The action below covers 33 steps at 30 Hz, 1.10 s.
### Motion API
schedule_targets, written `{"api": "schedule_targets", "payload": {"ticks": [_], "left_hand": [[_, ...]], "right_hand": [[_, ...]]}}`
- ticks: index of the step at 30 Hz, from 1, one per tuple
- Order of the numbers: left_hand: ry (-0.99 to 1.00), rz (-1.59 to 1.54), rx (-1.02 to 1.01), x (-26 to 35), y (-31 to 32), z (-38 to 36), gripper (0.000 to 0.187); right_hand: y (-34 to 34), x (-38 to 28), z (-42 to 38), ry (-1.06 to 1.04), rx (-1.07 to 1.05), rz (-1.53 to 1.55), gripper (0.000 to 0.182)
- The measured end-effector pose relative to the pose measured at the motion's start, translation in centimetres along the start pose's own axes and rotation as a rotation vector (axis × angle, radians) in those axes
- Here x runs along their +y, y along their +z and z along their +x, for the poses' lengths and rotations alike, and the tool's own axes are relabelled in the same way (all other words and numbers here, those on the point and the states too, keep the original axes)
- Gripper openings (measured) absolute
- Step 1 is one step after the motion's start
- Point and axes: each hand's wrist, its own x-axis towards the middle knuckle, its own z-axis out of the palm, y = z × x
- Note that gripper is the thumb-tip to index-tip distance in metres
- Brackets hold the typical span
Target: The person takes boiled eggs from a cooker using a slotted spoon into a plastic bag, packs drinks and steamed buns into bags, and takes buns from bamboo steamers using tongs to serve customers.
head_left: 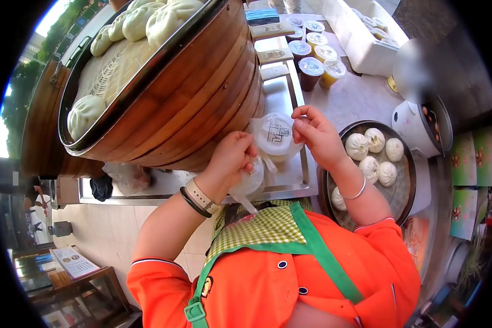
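Note:
A cup with a printed sealed lid [277, 133] stands in a thin clear plastic bag between my two hands, over the metal counter. My left hand [232, 156], with a pale watch band and a dark bangle at the wrist, is closed on the left side of the bag. On the other side my right hand [316, 134], wearing a silver bangle, pinches the bag's edge between thumb and finger. Below my left hand hangs a second clear container [248, 181] in see-through plastic, partly covered by the fingers.
A tall bamboo steamer [202, 87] with several buns [86, 116] rises at left. On the right lies a round steamer tray [404, 202] of buns. Several sealed drink cups [311, 66] and a white foam box [361, 41] stand behind. A white cooker [412, 128] is at far right.

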Motion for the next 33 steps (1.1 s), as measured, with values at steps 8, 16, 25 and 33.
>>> {"api": "schedule_targets", "payload": {"ticks": [8,16,25,33], "left_hand": [[0.139,0.136,0.095,-0.5,-0.2,-2.3,0.02],[-0.114,0.158,0.014,0.9,0.9,1.2,0.024],[0.241,-0.103,-0.102,0.7,2.1,-4.3,0.018],[0.346,0.252,-0.168,0.8,1.6,-7.4,0.039]], "right_hand": [[1.9,-2.2,-0.2,0.088,-0.033,-0.114,0.015],[1.6,-2.1,-0.7,0.087,-0.084,-0.073,0.015],[3.1,-3.2,-1.5,0.145,-0.132,-0.261,0.027],[4.5,-3.2,-0.3,0.11,0.001,0.267,0.025]]}}
